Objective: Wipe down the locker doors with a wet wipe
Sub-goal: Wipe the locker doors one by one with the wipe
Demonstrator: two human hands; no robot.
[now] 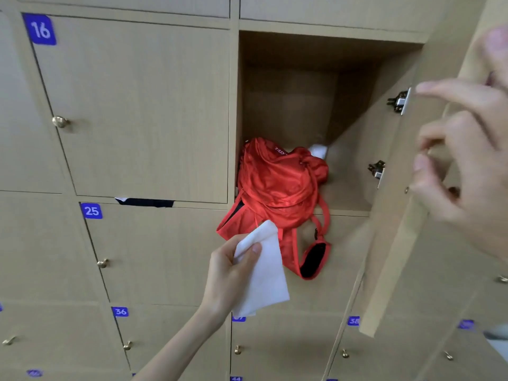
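**One wipe up, one door swung wide**

One wet wipe (264, 270), a thin white sheet folded over itself and hanging limp, is pinched between the thumb and curled fingers of the left hand (231, 273), low and near the middle of the scene. It is held up in front of the locker fronts, touching none of them, which reads to me as readiness to start a stroke, not a stroke in progress.

Just right of it stands the open locker door (406, 215), swung toward us on two brass-coloured metal hinges (398, 101). The right hand (467, 160) is at the door's near edge, fingers loosely bent and spread; it is blurred, and I cannot tell whether it actually grips the edge or only hovers by it. My guess is that it steadies the door so the inner face can be wiped.

Inside the open compartment (302, 86), a crumpled red garment (277, 182) of shiny, slippery-looking fabric spills over the sill, its straps dangling.

To the left, the closed doors are flat, matte, pale wood-grain laminate, each with a small round brass knob (60, 121) and a blue number tag (40, 29).
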